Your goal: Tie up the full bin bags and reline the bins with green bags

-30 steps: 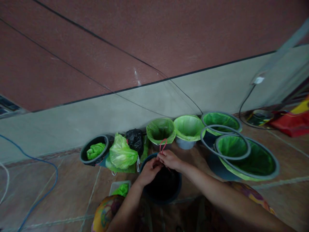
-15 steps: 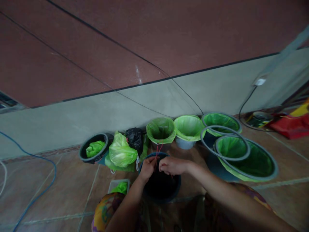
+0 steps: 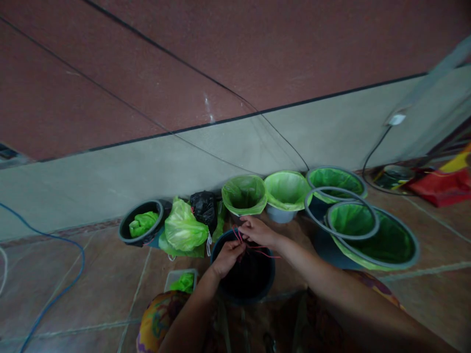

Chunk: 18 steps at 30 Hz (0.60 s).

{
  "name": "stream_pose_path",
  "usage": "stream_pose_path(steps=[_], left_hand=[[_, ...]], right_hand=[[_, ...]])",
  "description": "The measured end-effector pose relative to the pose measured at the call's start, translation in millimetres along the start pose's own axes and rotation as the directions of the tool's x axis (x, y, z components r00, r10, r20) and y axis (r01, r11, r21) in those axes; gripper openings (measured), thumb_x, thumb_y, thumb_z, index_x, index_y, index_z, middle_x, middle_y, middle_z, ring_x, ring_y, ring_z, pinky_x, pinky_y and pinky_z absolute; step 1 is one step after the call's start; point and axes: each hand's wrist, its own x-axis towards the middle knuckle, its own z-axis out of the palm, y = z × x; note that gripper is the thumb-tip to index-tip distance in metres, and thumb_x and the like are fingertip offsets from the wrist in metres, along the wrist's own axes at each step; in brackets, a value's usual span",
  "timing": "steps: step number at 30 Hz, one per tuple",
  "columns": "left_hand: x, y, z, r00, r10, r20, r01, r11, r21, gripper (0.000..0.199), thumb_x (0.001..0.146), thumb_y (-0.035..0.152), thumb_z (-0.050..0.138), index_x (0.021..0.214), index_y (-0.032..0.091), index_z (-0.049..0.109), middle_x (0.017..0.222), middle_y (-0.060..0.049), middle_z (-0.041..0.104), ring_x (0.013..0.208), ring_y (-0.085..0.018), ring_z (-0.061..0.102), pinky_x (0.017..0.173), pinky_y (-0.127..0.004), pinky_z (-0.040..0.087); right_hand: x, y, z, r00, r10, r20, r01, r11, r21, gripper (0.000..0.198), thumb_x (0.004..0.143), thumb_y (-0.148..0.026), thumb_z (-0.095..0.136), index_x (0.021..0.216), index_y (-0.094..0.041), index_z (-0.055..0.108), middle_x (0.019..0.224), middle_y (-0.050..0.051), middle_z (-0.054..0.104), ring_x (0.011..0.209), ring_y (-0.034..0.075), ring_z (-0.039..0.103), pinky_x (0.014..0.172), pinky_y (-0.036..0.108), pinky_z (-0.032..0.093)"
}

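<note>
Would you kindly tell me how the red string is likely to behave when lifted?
The red string is probably floppy, as its strands curve near the left hand and right hand. It should feel very light, looking so thin. Its fanned-out strands might tangle.

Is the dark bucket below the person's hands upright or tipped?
Upright: the dark bucket has its round mouth facing up, with the left hand over it; its base cannot be seen.
</note>
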Motion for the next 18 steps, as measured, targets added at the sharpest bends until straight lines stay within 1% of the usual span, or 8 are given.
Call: stream_pose_path(steps=[1,3,6,8,10,12,14,18], left_hand=[[1,-1,0,1.0,-0.008,-0.026,0.008,1.0,-0.004,0.041,0.076,0.054,0.062,0.063,0.016,0.054,0.055,0.005,0.044,0.052,-0.007,0.037,0.054,-0.024,0.028],[2,-4,-1,0.998,-0.027,-0.061,0.026,0.999,-0.02,0.041,0.074,0.055,0.063,0.065,0.016,0.057,0.055,0.005,0.046,0.052,-0.007,0.038,0.053,-0.023,0.029],[3,-7,-1,0.994,-0.061,-0.088,0.055,0.996,-0.064,0.039,0.072,0.053,0.065,0.073,0.015,0.062,0.06,0.004,0.051,0.053,-0.007,0.04,0.052,-0.023,0.029],[3,-8,-1,0.993,-0.078,-0.093,0.069,0.993,-0.099,0.038,0.071,0.052,0.066,0.077,0.014,0.064,0.062,0.003,0.052,0.054,-0.007,0.042,0.052,-0.022,0.03],[3,-7,-1,0.991,-0.092,-0.101,0.079,0.989,-0.123,0.036,0.071,0.05,0.066,0.078,0.015,0.064,0.062,0.004,0.052,0.054,-0.007,0.044,0.052,-0.022,0.031],[2,-6,0,0.987,-0.1,-0.125,0.085,0.989,-0.12,0.032,0.072,0.047,0.064,0.075,0.015,0.063,0.061,0.004,0.052,0.054,-0.008,0.044,0.051,-0.021,0.031],[2,-4,0,0.981,-0.104,-0.163,0.089,0.991,-0.097,0.028,0.074,0.043,0.061,0.071,0.016,0.061,0.06,0.004,0.051,0.053,-0.008,0.044,0.05,-0.021,0.032],[1,-3,0,0.977,-0.135,-0.164,0.117,0.986,-0.116,0.021,0.074,0.034,0.058,0.081,0.015,0.065,0.066,0.002,0.056,0.057,-0.009,0.05,0.054,-0.022,0.037]], right_hand=[[-2,1,-1,1.0,0.003,0.005,-0.002,0.995,-0.101,0.044,0.085,-0.033,0.058,0.124,-0.012,0.054,0.09,0.005,0.066,0.077,0.013,0.062,0.068,0.024,0.047],[-5,3,-3,0.994,0.015,0.11,0.018,0.955,-0.295,0.045,0.083,-0.04,0.062,0.119,-0.013,0.059,0.091,0.006,0.068,0.081,0.016,0.062,0.069,0.025,0.045],[-12,10,-2,0.964,0.064,0.26,0.078,0.86,-0.504,0.041,0.074,-0.035,0.07,0.108,-0.014,0.065,0.094,0.007,0.07,0.083,0.019,0.063,0.066,0.025,0.043],[-15,15,0,0.967,0.082,0.24,0.092,0.767,-0.635,0.036,0.069,-0.024,0.073,0.103,-0.013,0.067,0.101,0.011,0.071,0.09,0.024,0.064,0.069,0.027,0.043],[-17,17,1,0.975,0.094,0.201,0.086,0.673,-0.735,0.026,0.073,-0.013,0.065,0.099,-0.011,0.069,0.104,0.017,0.071,0.097,0.028,0.065,0.074,0.029,0.044],[-16,17,0,0.982,0.084,0.168,0.081,0.618,-0.782,0.027,0.078,-0.005,0.053,0.098,-0.009,0.07,0.105,0.02,0.071,0.101,0.028,0.066,0.079,0.03,0.044],[-13,15,-4,0.99,0.062,0.128,0.066,0.6,-0.797,0.031,0.08,-0.002,0.046,0.098,-0.007,0.071,0.105,0.022,0.071,0.102,0.028,0.066,0.082,0.031,0.045],[-7,10,-12,0.994,-0.012,0.113,0.094,0.642,-0.761,0.03,0.084,-0.007,0.045,0.094,-0.011,0.073,0.102,0.019,0.073,0.101,0.026,0.067,0.084,0.03,0.045]])
